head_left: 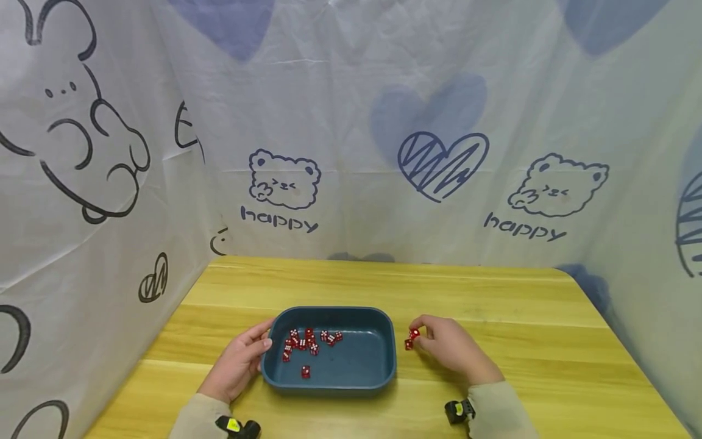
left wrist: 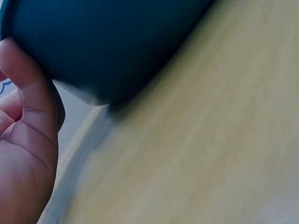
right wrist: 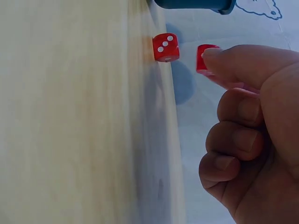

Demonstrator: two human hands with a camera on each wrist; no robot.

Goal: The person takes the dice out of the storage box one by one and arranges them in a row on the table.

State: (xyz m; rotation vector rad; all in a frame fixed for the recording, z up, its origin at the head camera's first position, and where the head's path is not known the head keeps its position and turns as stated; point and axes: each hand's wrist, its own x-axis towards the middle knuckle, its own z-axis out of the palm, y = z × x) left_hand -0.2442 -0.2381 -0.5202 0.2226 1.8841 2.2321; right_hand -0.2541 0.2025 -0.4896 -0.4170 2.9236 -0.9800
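Observation:
A dark teal, rounded rectangular tray (head_left: 362, 363) sits on the wooden table, with several red dice (head_left: 309, 335) with white pips gathered mostly in its left half. My left hand (head_left: 236, 363) holds the tray's left end, thumb at the rim and the other fingers around the outer wall. To the right of the tray, my right hand (head_left: 452, 347) pinches a red die (right wrist: 202, 59) between thumb and index finger, the remaining fingers curled in. Another red die (right wrist: 166, 47), three pips showing on one face, rests on the table just beside the pinched one.
The yellow wood-grain table (head_left: 548, 341) extends past the tray on every side. A pale cloth (head_left: 351, 122) with drawn hearts and bears hangs behind and along both sides. Each wrist carries a small black camera (head_left: 459, 411).

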